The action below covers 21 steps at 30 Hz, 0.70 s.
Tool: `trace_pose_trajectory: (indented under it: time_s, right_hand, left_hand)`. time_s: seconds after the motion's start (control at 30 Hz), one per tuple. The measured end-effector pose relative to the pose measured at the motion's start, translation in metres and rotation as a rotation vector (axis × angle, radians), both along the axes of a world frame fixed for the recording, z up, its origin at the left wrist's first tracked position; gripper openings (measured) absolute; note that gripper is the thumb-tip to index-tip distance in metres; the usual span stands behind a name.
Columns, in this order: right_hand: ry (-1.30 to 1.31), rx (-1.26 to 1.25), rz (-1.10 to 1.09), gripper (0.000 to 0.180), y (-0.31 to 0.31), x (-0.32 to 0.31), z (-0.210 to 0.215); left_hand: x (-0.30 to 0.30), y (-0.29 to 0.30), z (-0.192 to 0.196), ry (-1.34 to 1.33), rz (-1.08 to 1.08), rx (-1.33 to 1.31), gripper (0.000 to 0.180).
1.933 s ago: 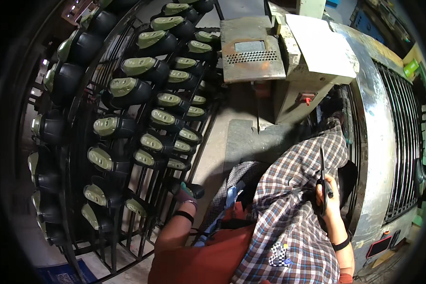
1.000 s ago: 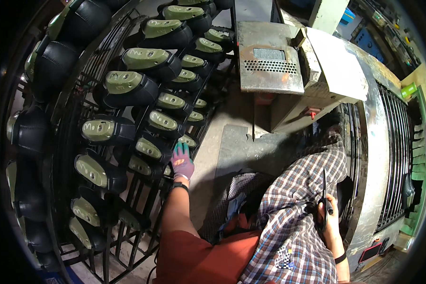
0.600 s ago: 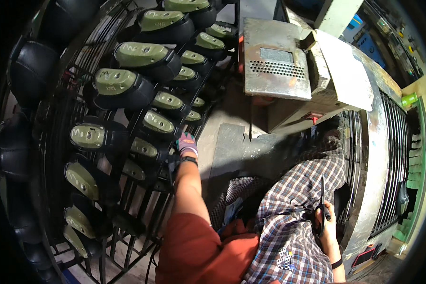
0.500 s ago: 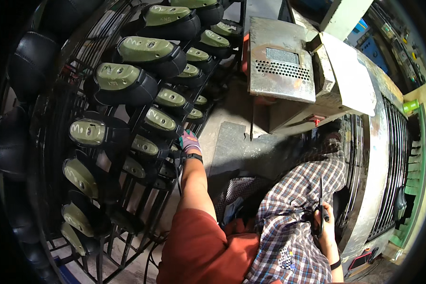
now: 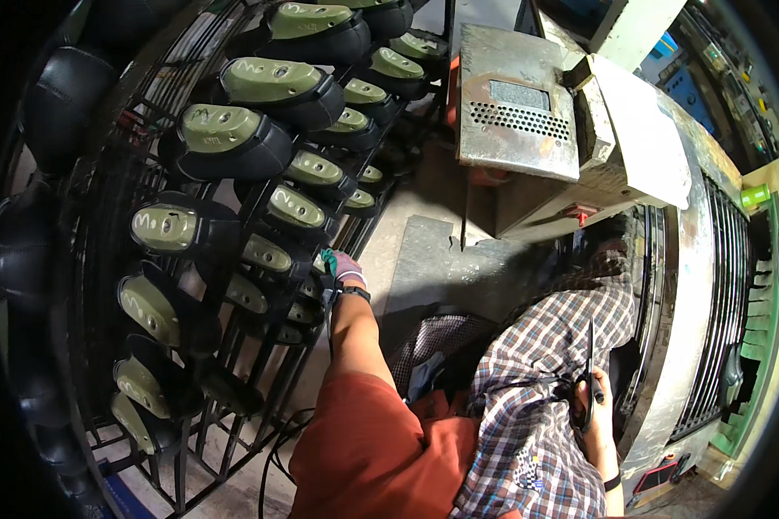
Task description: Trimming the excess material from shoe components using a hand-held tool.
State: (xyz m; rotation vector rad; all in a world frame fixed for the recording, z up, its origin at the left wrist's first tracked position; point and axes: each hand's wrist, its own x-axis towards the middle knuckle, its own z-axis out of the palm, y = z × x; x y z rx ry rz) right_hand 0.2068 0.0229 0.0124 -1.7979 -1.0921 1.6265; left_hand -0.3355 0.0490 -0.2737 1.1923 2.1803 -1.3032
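My left hand (image 5: 344,267), in a purple and teal glove, reaches to the side of a black metal rack (image 5: 225,441). Its fingers are partly hidden beside the rack, close to a black shoe upper on an olive-green last (image 5: 268,254); whether they grip anything is unclear. Just above sits another green last (image 5: 296,208) with a black upper pulled over it. My right hand (image 5: 599,405) rests on the checked cloth over my lap. It is closed round the dark handles of a pair of scissors (image 5: 591,355), the thin blades pointing away from me.
Rows of lasted black shoes (image 5: 234,130) fill the rack on the left. Ahead stands a metal machine with a perforated plate (image 5: 518,112) and a red knob (image 5: 582,213). A barred metal frame (image 5: 710,303) runs along my right. A dark cable (image 5: 273,450) hangs near the rack's foot.
My left hand has slid slightly nearer to me along the rack's side, away from the upper shoe. The view has shifted a little. My right hand still holds the scissors in place.
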Motion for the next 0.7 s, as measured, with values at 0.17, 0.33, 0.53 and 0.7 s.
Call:
trace_pose_trajectory:
  time_s: [0.17,0.33,0.53,0.7]
  right_hand:
    - [0.045,0.027,-0.034,0.043,-0.007,-0.001,0.002]
    - [0.084,0.016,0.003,0.045,0.002,0.011,-0.008]
    - [0.176,0.024,-0.003,0.048,-0.006,0.024,-0.011]
    - [0.195,0.102,-0.014,0.047,-0.015,0.030,-0.002]
  left_hand:
    - [-0.003,-0.043,-0.011,-0.036,-0.047,0.064,0.041]
    - [-0.019,-0.126,-0.057,0.120,0.110,0.111,0.048]
    - [-0.012,-0.189,-0.030,0.047,0.127,-0.026,0.049]
    - [0.002,-0.169,0.003,-0.049,0.000,-0.054,0.049]
